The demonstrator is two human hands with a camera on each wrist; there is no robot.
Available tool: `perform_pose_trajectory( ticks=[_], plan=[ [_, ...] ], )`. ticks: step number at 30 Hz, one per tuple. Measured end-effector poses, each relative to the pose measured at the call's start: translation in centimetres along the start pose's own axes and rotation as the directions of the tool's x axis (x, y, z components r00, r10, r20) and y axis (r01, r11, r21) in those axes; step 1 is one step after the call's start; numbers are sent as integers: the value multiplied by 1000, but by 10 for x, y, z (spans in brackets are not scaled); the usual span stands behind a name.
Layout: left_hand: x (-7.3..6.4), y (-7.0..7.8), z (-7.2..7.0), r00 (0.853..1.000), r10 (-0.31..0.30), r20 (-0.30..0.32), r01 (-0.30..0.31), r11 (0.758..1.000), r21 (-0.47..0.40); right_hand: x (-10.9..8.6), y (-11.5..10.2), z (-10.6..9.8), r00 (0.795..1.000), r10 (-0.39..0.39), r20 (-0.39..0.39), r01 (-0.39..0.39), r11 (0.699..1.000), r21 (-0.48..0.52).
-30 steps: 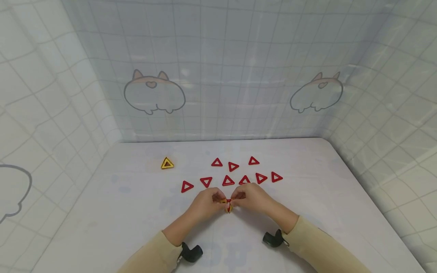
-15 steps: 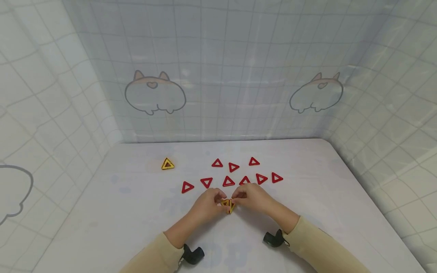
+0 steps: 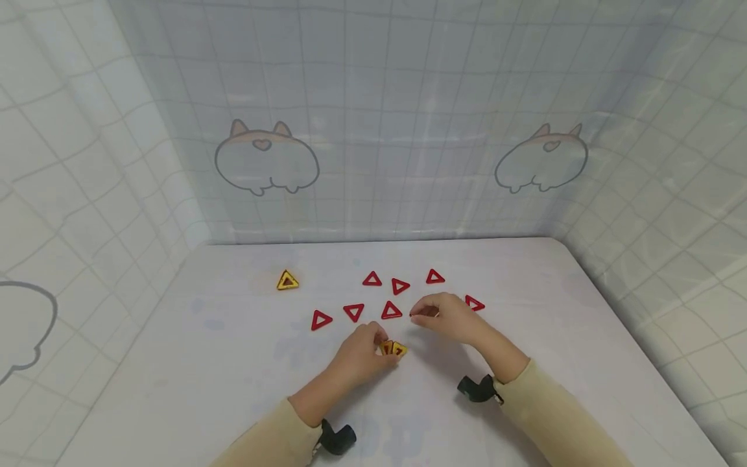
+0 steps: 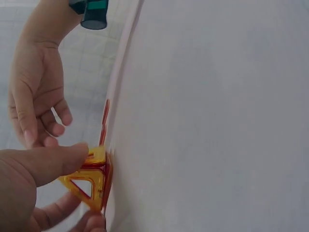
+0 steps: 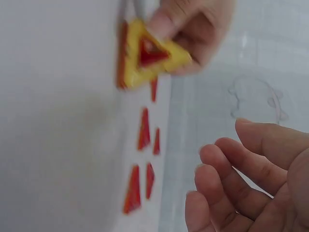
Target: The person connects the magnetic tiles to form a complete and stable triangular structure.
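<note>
While the left hand is pinching a yellow-and-red triangular block, the right hand is hovering among the red triangles.

Item: block, yellow faces meeting along red edges, sitting tilted in the left hand and lying nearest the person; whether it is touching the table, one cannot tell.
Item: red triangles, seven showing whole or in part in the head view, lying flat and apart; the right hand may be hiding others.
Item: yellow triangle, lying alone towards the far left.
Grip, left: thumb and fingers clamping on the block.
Grip, right: thumb and loosely bent fingers standing apart, nothing showing between them.
Step, by judgement: the left hand is steadying the block while the right is seeking another piece.
Next move, by judgement: calling for a fine pinch on one flat triangle's edge, its neighbours staying undisturbed.
</note>
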State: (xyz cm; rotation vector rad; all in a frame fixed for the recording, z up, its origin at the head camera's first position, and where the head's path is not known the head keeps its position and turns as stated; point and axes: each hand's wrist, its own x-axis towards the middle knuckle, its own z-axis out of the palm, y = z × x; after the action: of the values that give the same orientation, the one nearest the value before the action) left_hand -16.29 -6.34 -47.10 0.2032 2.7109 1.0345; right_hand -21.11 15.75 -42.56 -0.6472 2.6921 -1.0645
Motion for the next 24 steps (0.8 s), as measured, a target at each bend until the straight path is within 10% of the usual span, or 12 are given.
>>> perform_pose_trajectory(
  ticks=[24],
  plan=[
    [8, -5, -4, 994, 65, 89, -57, 994, -93, 58, 66, -36, 949, 296, -113, -294, 955, 35]
  ],
)
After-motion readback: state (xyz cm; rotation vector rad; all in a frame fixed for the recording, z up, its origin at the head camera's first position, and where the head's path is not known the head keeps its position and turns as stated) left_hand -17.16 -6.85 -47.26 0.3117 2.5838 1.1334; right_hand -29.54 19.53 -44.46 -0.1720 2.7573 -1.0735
